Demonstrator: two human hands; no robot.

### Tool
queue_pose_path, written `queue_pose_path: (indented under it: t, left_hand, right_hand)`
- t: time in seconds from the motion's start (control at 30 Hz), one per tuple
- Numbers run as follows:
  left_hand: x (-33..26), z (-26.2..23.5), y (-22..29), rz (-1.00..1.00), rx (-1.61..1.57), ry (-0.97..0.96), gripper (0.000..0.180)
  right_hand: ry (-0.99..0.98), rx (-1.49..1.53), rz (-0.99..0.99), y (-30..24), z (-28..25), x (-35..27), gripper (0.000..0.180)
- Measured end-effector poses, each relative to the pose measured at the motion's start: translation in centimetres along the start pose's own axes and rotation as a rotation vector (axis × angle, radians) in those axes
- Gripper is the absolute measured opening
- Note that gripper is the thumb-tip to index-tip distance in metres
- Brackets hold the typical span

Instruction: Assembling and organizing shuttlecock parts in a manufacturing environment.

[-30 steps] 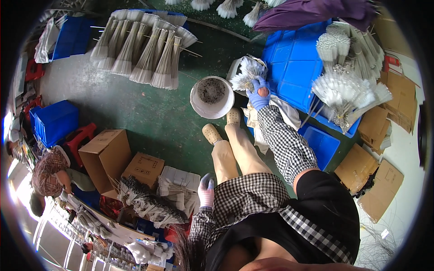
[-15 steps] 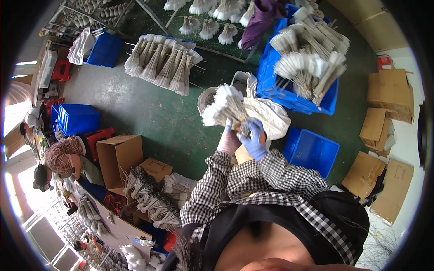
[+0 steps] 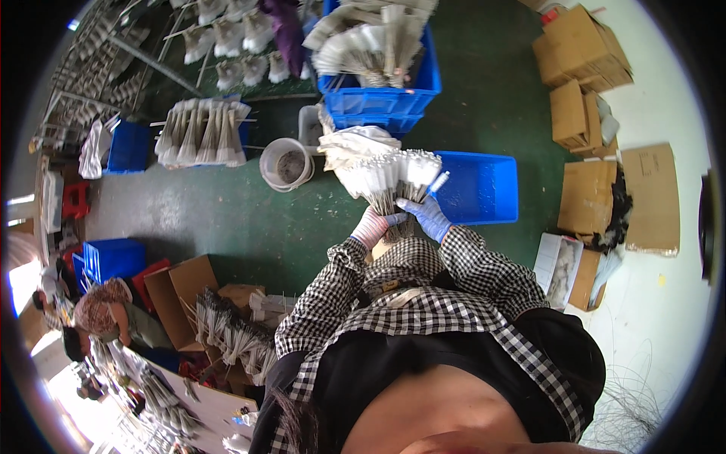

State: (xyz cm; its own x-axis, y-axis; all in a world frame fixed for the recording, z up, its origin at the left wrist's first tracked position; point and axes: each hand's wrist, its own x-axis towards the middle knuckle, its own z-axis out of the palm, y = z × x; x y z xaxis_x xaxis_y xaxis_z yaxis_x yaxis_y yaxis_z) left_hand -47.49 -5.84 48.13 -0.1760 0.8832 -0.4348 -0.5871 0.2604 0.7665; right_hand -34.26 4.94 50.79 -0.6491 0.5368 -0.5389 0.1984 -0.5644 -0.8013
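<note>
Past lap [image 3: 408, 263] | brush bundle [image 3: 387, 185] btwn L hand [image 3: 370, 227], R hand [image 3: 428, 218] | clamped on stems [image 3: 386, 200], heads [image 3: 376, 172] beyond

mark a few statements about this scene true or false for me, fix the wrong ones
1. The left hand and right hand hold a bundle of white-tipped stems. True.
2. Both hands are bare. False: both wear gloves.
3. An open blue bin lies to the right of the bundle. True.
4. The round bucket is red. False: the round bucket is white.
5. Purple fabric hangs right of the stacked blue crates. False: it hangs left of them.
</note>
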Motion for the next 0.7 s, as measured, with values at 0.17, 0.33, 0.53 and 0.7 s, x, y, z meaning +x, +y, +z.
queue_pose_path:
  t: [0.17, 0.33, 0.53, 0.7]
  left_hand:
    - [2.3, 6.4, -4.3, 0.007, 0.174, -0.060, 0.037]
    - [7.5, 9.0, -10.0, 0.043, 0.628, 0.031, 0.056]
    - [12.7, 26.1, -9.7, -0.089, 1.558, -0.037, 0.048]
    - [14.0, 29.4, -13.6, -0.237, 1.624, 0.048, 0.044]
  right_hand:
    - [0.354, -0.348, -0.100, 1.6, -14.8, -5.7, 0.070]
    - [0.424, -0.944, -0.146, -4.5, -26.2, -11.2, 0.069]
    - [0.169, -1.399, -0.039, 0.2, -46.7, -9.6, 0.060]
    - [0.058, -1.795, 0.063, -8.0, -52.0, -11.2, 0.056]
